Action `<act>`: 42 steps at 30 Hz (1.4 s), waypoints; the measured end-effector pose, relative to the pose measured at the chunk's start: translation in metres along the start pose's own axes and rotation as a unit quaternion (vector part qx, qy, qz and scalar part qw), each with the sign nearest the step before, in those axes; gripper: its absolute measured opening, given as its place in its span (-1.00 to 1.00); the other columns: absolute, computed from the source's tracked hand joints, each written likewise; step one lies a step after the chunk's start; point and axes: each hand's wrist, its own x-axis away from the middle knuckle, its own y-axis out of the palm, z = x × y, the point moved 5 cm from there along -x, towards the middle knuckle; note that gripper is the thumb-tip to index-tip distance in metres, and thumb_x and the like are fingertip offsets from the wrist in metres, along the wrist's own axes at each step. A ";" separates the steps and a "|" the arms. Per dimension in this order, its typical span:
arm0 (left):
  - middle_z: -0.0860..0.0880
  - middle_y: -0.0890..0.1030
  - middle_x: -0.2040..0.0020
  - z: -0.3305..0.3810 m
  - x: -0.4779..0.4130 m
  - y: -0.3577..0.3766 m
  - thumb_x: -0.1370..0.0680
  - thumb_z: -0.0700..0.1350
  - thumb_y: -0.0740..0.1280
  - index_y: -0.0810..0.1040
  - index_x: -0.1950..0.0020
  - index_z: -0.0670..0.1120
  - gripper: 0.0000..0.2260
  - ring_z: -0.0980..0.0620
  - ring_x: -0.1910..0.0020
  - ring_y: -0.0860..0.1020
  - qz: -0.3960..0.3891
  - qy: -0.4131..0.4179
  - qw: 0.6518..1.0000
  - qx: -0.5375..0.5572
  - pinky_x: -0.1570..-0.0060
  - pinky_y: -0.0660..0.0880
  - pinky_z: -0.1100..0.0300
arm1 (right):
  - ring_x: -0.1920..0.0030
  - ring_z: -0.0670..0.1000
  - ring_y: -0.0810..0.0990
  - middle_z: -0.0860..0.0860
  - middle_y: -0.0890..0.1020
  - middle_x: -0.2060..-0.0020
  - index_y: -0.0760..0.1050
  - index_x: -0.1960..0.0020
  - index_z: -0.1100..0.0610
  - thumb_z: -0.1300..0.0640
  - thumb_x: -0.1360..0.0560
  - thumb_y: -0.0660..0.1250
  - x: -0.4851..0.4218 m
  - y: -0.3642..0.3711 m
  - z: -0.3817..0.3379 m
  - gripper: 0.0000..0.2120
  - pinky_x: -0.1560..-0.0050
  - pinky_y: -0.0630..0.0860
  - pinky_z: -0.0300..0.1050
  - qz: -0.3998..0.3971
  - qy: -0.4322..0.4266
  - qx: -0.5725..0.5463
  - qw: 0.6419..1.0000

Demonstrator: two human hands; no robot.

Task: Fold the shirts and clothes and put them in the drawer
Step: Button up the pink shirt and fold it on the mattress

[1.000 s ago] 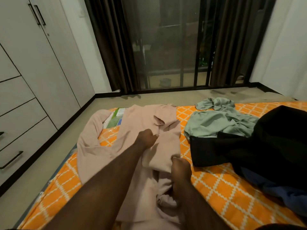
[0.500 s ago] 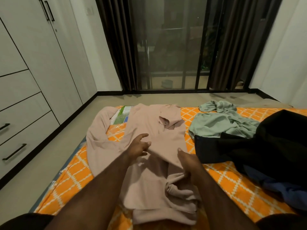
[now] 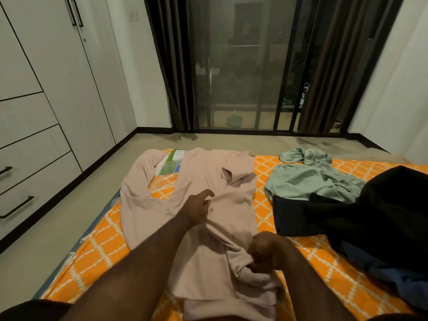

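Pink shirt mid-fold on the bed, right hand gripping its lower end.

The pale pink long-sleeved cotton shirt (image 3: 203, 205) lay spread on the orange, white-lattice mattress (image 3: 308, 258), long axis running from the person out toward the collar at the far end. The right hand (image 3: 264, 253) had its grip closed on a bunched clump of the hem end, near the body. The left hand (image 3: 199, 206) rested on the shirt's middle, grip spread, index finger extended toward the collar. One sleeve trailed off to the left, on the left hand's side (nearer hand for folding it in, I'd judge). The closed white wardrobe drawers (image 3: 34, 158) stood well apart, across the floor to the left. A crumpled sage-green garment (image 3: 310, 179) and a black garment (image 3: 375, 216) waited on the right.
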 end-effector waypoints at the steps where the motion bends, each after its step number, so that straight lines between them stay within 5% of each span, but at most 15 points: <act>1: -0.14 0.65 0.07 0.000 0.000 0.007 -0.64 -0.13 0.27 0.53 -0.27 -0.02 -0.79 -0.10 0.10 0.57 -0.025 0.000 0.999 -0.044 0.08 0.39 0.19 | 0.24 0.08 0.61 0.17 0.58 0.18 0.52 -0.01 0.28 0.32 -0.59 0.35 0.002 -0.006 -0.002 -0.98 0.34 0.59 -0.15 0.036 0.006 0.092 0.995; 4: -0.16 0.62 -0.18 0.001 -0.002 0.021 -0.61 0.03 0.29 0.51 -0.29 0.05 -0.74 -0.12 -0.09 0.56 -0.079 -0.018 0.989 -0.126 -0.07 0.45 0.16 | -0.07 0.13 0.68 0.16 0.66 -0.10 0.56 -0.15 0.20 0.02 -0.40 0.60 -0.008 -0.032 -0.011 -0.56 0.18 0.56 -0.08 0.168 -0.003 0.275 0.947; 7: -0.13 0.57 -0.24 0.003 -0.016 0.024 -0.62 0.14 0.27 0.50 -0.33 0.10 -0.69 -0.14 -0.20 0.53 -0.072 -0.019 0.984 -0.163 -0.19 0.47 0.09 | -0.12 0.19 0.66 0.12 0.65 -0.08 0.57 -0.08 0.13 -0.12 -0.40 0.52 -0.019 -0.060 -0.045 -0.59 0.05 0.58 -0.05 0.304 -0.092 0.312 0.895; 10: -0.10 0.53 -0.19 0.009 -0.042 0.021 -0.62 0.18 0.24 0.52 -0.29 0.10 -0.70 -0.14 -0.18 0.52 -0.039 -0.020 0.982 -0.182 -0.15 0.49 0.04 | -0.19 0.17 0.62 0.11 0.64 -0.11 0.64 -0.09 0.10 0.06 -0.48 0.38 -0.036 -0.073 -0.100 -0.78 -0.12 0.61 0.00 0.322 -0.202 0.401 0.833; 13: -0.06 0.49 -0.21 0.018 -0.079 0.030 -0.62 0.17 0.23 0.52 -0.31 0.13 -0.70 -0.12 -0.21 0.49 -0.021 0.006 0.972 -0.232 -0.16 0.49 0.01 | -0.57 0.24 0.20 0.11 0.34 -0.47 0.53 -0.38 -0.01 0.11 -0.55 0.36 -0.070 -0.077 -0.145 -0.60 -0.45 0.39 0.15 0.294 -0.216 0.508 0.780; 16: -0.05 0.52 -0.28 0.023 -0.117 0.050 -0.61 0.11 0.27 0.48 -0.42 0.13 -0.63 -0.13 -0.24 0.50 -0.071 0.058 0.971 -0.222 -0.20 0.49 -0.02 | -0.63 0.28 -0.12 0.15 0.12 -0.60 0.49 -0.42 -0.14 0.03 -0.55 0.35 -0.118 -0.088 -0.176 -0.57 -0.57 0.16 0.25 0.262 -0.231 0.572 0.742; 18: -0.04 0.53 -0.33 0.026 -0.137 0.066 -0.60 0.05 0.29 0.47 -0.44 0.12 -0.61 -0.15 -0.26 0.51 -0.109 0.098 0.966 -0.213 -0.19 0.50 -0.04 | -0.64 0.26 -0.09 0.14 0.20 -0.58 0.51 -0.35 -0.22 -0.10 -0.55 0.33 -0.155 -0.094 -0.186 -0.63 -0.56 0.07 0.26 0.197 -0.220 0.584 0.756; 21: -0.06 0.47 -0.38 0.026 -0.160 0.073 -0.60 0.10 0.29 0.50 -0.36 0.08 -0.65 -0.20 -0.29 0.50 -0.100 0.101 0.968 -0.209 -0.18 0.49 -0.09 | -0.39 0.21 0.50 0.08 0.63 -0.24 0.62 -0.16 -0.13 -0.01 -0.53 0.36 -0.180 -0.110 -0.218 -0.78 -0.27 0.38 -0.05 0.203 -0.304 0.479 0.798; 24: -0.09 0.45 -0.35 0.026 -0.175 0.065 -0.57 0.29 0.28 0.45 -0.31 0.05 -0.56 -0.18 -0.28 0.48 -0.046 0.085 0.978 -0.185 -0.17 0.50 -0.13 | -0.28 0.16 0.61 0.17 0.64 -0.27 0.56 -0.37 0.20 0.28 -0.56 0.35 -0.194 -0.158 -0.252 -0.62 -0.33 0.50 0.02 0.281 -0.416 0.104 0.859; 27: -0.10 0.42 -0.32 0.025 -0.174 0.062 -0.51 0.43 0.23 0.34 -0.41 0.06 -0.38 -0.19 -0.30 0.43 -0.022 0.085 0.972 -0.219 -0.18 0.48 -0.16 | -0.13 0.10 0.65 0.17 0.62 -0.22 0.44 -0.48 0.19 0.43 -0.57 0.29 -0.206 -0.183 -0.280 -0.51 -0.14 0.64 0.05 0.199 -0.431 -0.206 0.855; 29: -0.15 0.26 -0.52 0.022 -0.168 0.066 -0.48 0.48 0.20 0.20 -0.55 0.13 -0.26 -0.23 -0.48 0.25 -0.036 0.072 0.965 -0.250 -0.35 0.35 -0.21 | -0.02 0.08 0.64 0.10 0.60 -0.12 0.40 -0.51 0.13 0.48 -0.58 0.20 -0.215 -0.190 -0.288 -0.45 0.02 0.65 -0.02 0.162 -0.396 -0.277 0.860; 32: -0.17 -0.02 -0.66 0.015 -0.151 0.085 -0.46 0.54 0.12 0.07 -0.61 0.19 -0.19 -0.28 -0.61 -0.06 -0.090 0.042 0.961 -0.260 -0.49 0.08 -0.29 | -0.07 0.17 0.64 0.10 0.62 -0.03 0.51 -0.32 0.20 0.40 -0.53 0.30 -0.237 -0.184 -0.264 -0.62 -0.01 0.58 0.06 0.181 -0.328 -0.079 0.924; 35: -0.11 -0.22 -0.66 0.004 -0.128 0.108 -0.45 0.58 0.01 -0.05 -0.64 0.20 -0.14 -0.27 -0.62 -0.24 -0.126 -0.014 0.960 -0.249 -0.53 -0.15 -0.27 | -0.01 0.05 0.69 0.17 0.68 0.00 0.60 -0.13 0.18 0.30 -0.34 0.50 -0.256 -0.165 -0.219 -0.64 -0.05 0.58 0.09 0.197 -0.283 0.037 0.938; 39: -0.12 -0.24 -0.66 0.008 -0.107 0.117 -0.47 0.57 -0.08 -0.09 -0.66 0.14 -0.13 -0.29 -0.61 -0.24 -0.127 -0.027 0.954 -0.269 -0.53 -0.19 -0.29 | -0.34 0.25 0.48 0.22 0.53 -0.33 0.35 -0.47 0.17 0.01 -0.51 0.46 -0.236 -0.138 -0.181 -0.39 -0.16 0.43 -0.01 0.289 -0.259 0.200 0.900; 42: -0.13 -0.18 -0.67 0.014 -0.083 0.106 -0.55 0.48 -0.12 -0.05 -0.66 0.15 -0.25 -0.27 -0.62 -0.18 -0.119 -0.032 0.954 -0.273 -0.53 -0.16 -0.30 | -0.52 0.27 0.22 0.19 0.34 -0.52 0.12 -0.63 0.13 -0.09 -0.62 0.29 -0.219 -0.101 -0.145 -0.31 -0.46 0.24 0.03 0.266 -0.240 0.296 0.885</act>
